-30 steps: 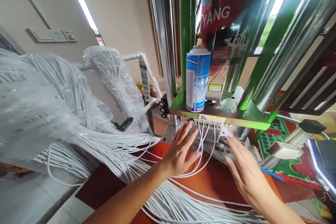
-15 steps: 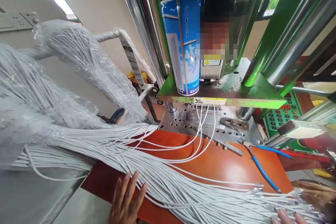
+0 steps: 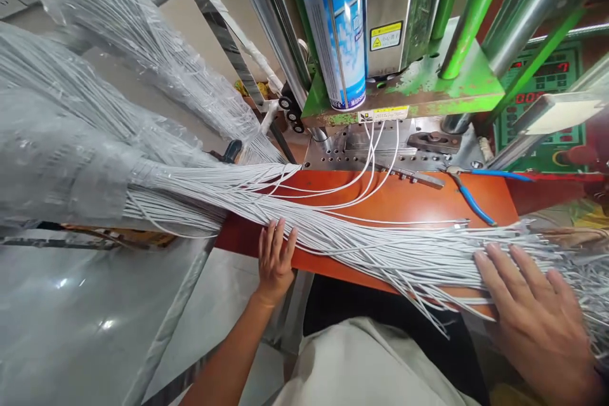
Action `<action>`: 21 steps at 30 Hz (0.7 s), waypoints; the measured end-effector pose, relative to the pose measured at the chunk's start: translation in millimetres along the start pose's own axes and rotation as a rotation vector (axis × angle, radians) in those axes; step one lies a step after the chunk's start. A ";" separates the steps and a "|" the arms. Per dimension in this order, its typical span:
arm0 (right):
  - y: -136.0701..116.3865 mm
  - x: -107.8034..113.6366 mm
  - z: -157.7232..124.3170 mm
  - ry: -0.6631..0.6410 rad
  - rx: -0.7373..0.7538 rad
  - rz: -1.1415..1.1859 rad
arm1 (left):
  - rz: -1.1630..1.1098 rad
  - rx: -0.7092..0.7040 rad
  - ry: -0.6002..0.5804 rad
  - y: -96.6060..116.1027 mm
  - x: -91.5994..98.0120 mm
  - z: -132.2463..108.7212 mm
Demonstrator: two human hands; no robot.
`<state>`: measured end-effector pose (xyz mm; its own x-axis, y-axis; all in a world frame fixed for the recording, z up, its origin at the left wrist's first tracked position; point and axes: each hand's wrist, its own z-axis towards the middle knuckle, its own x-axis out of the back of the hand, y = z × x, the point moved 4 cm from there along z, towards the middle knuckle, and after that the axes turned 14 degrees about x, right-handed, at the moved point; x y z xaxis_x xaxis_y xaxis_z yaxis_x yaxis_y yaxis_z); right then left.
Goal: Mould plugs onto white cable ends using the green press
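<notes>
Your left hand [image 3: 276, 260], fingers spread wide, lies at 11 o'clock at the near edge of the white cables [image 3: 380, 247]. Your right hand [image 3: 533, 311], also open, presses flat on them at 2 o'clock. The cables look light, limp and slippery, so take them by the bunch. They cross the orange board [image 3: 419, 203]; farther off lie blue pliers [image 3: 471, 200] at 1 o'clock and a spray can [image 3: 337, 25] at 12.
</notes>
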<state>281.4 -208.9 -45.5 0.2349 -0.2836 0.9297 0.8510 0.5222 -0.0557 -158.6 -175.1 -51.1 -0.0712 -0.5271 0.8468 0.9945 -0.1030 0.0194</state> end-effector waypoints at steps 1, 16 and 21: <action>-0.5 -0.9 0.4 -0.007 -0.009 -0.002 | -0.004 0.002 0.005 0.7 0.3 0.2; 35.6 24.2 45.4 -0.062 0.213 0.259 | -0.418 -0.218 -0.256 52.9 46.7 53.0; -36.6 20.0 173.1 -0.400 0.198 0.402 | -0.707 -0.393 -0.421 142.5 24.0 162.8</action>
<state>173.7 -94.6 38.1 0.2928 0.2717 0.9168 0.6192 0.6767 -0.3983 -6.0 -65.2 58.6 -0.5438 0.1114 0.8318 0.6265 -0.6056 0.4907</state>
